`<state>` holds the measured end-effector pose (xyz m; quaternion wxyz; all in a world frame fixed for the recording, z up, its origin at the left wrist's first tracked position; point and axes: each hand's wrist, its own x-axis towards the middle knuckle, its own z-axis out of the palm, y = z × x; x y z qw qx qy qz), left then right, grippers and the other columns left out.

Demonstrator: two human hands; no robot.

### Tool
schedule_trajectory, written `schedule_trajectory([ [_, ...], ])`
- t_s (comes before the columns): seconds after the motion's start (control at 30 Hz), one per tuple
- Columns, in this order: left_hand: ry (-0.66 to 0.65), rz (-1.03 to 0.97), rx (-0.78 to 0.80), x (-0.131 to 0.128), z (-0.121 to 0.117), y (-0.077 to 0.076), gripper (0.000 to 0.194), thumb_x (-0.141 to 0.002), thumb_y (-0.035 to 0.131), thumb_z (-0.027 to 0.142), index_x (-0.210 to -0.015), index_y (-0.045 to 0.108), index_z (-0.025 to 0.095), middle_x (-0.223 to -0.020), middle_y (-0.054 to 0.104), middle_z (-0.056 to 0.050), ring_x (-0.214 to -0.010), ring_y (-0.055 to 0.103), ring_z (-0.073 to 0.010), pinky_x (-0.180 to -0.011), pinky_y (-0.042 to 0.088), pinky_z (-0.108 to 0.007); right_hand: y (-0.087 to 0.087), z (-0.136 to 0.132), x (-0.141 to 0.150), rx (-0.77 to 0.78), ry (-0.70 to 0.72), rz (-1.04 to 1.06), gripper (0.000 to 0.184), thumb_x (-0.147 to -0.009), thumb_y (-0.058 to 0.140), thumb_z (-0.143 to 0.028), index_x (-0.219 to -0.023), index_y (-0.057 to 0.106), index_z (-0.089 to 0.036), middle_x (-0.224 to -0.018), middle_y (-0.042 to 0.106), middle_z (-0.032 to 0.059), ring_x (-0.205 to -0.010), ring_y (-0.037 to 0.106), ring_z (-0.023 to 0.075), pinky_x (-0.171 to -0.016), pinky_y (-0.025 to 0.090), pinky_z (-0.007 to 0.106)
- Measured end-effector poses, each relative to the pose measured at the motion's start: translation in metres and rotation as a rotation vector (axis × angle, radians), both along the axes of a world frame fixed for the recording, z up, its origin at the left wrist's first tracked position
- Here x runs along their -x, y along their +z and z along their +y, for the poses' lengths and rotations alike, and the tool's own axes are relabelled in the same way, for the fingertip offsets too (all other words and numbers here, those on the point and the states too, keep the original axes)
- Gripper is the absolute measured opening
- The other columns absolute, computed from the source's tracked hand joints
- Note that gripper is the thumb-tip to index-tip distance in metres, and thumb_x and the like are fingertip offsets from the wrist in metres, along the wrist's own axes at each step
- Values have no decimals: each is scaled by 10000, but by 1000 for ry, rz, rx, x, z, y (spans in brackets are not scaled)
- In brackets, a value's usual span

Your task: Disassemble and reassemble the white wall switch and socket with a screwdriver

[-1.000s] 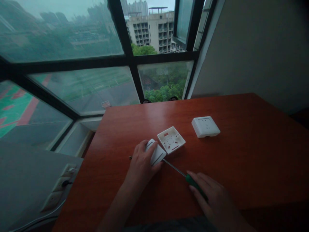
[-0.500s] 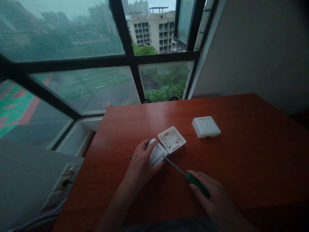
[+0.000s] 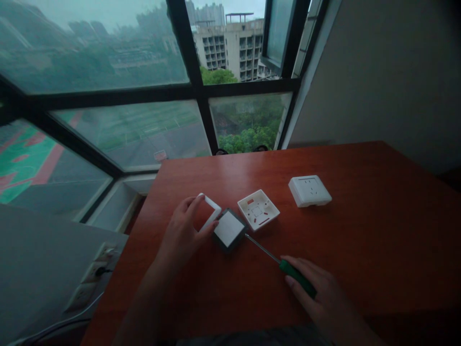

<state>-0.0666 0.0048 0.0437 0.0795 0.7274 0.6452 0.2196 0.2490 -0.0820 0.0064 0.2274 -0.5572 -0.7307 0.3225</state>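
Observation:
A white cover frame (image 3: 213,217) is held at its edge by the fingers of my left hand (image 3: 184,227), to the left of a wall switch (image 3: 229,228). The switch lies on the table with its white panel up and a dark grey border showing round it. My right hand (image 3: 319,288) is closed round the green handle of a screwdriver (image 3: 296,278), whose tip is at the switch's right corner. Just beyond the switch, an open white mounting box (image 3: 258,210) rests with its hollow side up.
A white socket on its box (image 3: 310,191) stands farther back on the right of the reddish-brown table (image 3: 345,240). Windows with dark frames (image 3: 126,97) border the table's far and left sides. Wall outlets with a plug (image 3: 97,272) are at the lower left.
The white frame has come off the switch and moved left in my left hand, baring the dark grey border. My right hand keeps the screwdriver in nearly the same place.

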Motion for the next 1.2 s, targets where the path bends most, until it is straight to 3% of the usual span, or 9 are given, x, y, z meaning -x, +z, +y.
schedule_trajectory([
  [0.1, 53, 122, -11, 23, 9, -6, 637, -818, 620, 473, -1355, 436, 184, -1318, 508, -157, -1184, 536, -347, -976, 452, -504, -1, 0, 0, 1, -2, 3, 327, -915, 501, -315, -1183, 659, -216, -1175, 703, 88, -1062, 670, 237, -934, 547, 397],
  [0.23, 64, 182, 79, 43, 19, -17, 627, -833, 586, 466, -1349, 450, 137, -1299, 527, -168, -1156, 560, -329, -988, 447, -473, -4, 0, 0, 16, 4, -15, 339, -921, 487, -328, -1193, 650, -206, -1186, 697, 92, -1077, 663, 234, -946, 539, 404],
  [0.47, 71, 186, 86, 42, 24, -29, 584, -844, 578, 442, -1318, 484, 112, -1351, 500, -188, -1217, 518, -332, -1031, 412, -483, -2, 0, -1, 37, 12, -28, 345, -924, 481, -336, -1197, 645, -204, -1181, 699, 91, -1070, 665, 227, -935, 544, 394],
  [0.63, 49, 116, -35, 28, 17, -15, 474, -881, 544, 411, -1274, 526, 146, -1345, 505, -170, -1231, 511, -335, -1022, 427, -496, -2, 3, -3, 10, -16, 9, 322, -900, 516, -333, -1159, 672, -222, -1155, 714, 83, -1047, 678, 238, -916, 554, 385],
  [0.8, -127, -11, 85, -13, -9, 1, 513, -847, 629, 406, -1305, 506, 209, -1355, 513, -131, -1239, 511, -307, -1018, 447, -469, 4, 21, -4, -29, -86, 47, 314, -882, 537, -359, -1121, 689, -224, -1129, 725, 86, -1018, 689, 254, -889, 562, 392],
  [1.0, -81, 35, 127, -53, -30, -12, 766, -709, 771, 371, -1380, 437, 210, -1384, 488, -145, -1259, 486, -348, -1036, 421, -515, 13, 64, 1, -145, -202, 66, 352, -881, 518, -391, -1139, 667, -202, -1153, 707, 112, -1035, 667, 276, -886, 533, 431],
  [1.2, -47, 53, 150, -53, -27, -22, 719, -756, 723, 337, -1390, 419, 182, -1391, 463, -149, -1253, 486, -331, -1046, 418, -486, 2, 114, 17, -204, -246, 82, 405, -856, 528, -386, -1163, 625, -140, -1143, 687, 151, -1040, 642, 281, -917, 488, 439],
])
